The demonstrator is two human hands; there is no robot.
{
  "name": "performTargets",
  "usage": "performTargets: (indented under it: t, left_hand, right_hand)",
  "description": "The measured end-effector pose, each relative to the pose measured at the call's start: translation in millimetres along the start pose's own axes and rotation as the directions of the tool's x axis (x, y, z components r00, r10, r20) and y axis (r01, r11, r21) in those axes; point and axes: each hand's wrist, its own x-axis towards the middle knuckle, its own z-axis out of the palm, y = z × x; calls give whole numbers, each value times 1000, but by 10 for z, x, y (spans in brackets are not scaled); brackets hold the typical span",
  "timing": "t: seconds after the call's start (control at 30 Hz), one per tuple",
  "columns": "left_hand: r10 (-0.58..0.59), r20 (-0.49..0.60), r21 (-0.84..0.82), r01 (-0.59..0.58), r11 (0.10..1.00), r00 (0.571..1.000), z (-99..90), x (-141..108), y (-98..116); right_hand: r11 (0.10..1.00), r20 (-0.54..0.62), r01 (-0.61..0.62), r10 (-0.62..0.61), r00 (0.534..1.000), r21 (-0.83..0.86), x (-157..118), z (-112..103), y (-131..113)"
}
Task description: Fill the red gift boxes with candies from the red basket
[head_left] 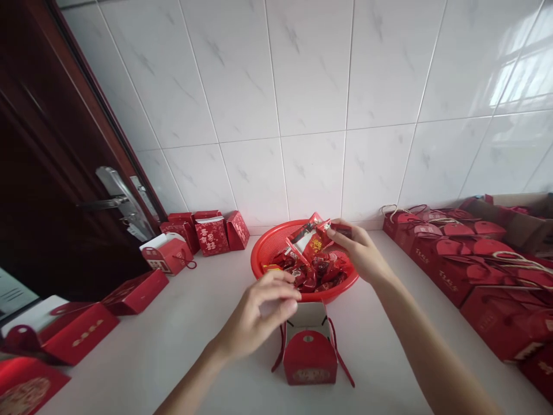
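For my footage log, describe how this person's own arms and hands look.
The left hand and right hand are ungloved, with no ring, watch or bracelet visible. The left forearm and right forearm look slim and bare, with no sleeve in view.

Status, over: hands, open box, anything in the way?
Right hand: wrapped packets, over red basket. Left hand: open, seemingly empty. Red box upright, open, before basket. Left hand near its opening; no other obstruction visible.

Packets (319, 271) in basket (256, 253), directly behind carton (310, 360); scattered boxes (137, 291) left, box rows (447, 256) right.
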Motion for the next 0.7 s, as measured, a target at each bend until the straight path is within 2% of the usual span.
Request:
performTargets:
  t: [0.07,0.1,0.2,0.3,0.43,0.53,0.6,0.7]
  left_hand:
    - [-13,82,146,0,989,997,42,-167,96]
    - [-19,80,203,3,979,997,68,-219,130]
    - [-9,-34,318,19,948,999,143,-263,171]
    - [4,-152,347,49,937,988,210,-228,144]
    - [-48,-152,275,89,957,987,322,-220,86]
    - [-86,-146,190,113,975,986,357,-248,71]
    - [-107,-87,115,117,986,990,322,-264,72]
    - [-130,65,-16,131,991,989,217,-277,70]
  right_hand:
    - [990,109,93,-82,991,-102,-120,1,-212]
    - [978,166,126,-98,981,-167,-185,2,-301]
    - [920,332,194,-75,940,-342,-374,18,-482]
    - [832,458,277,-31,889,-480,-502,63,-551]
    - [693,558,430,-47,828,-579,-560,148,-550]
    - [637,608,482,-26,793,-602,-570,191,-532]
    - [620,614,484,-6,790,-618,-576,205,-525]
    - [606,622,482,27,783,-633,-578,219,-515]
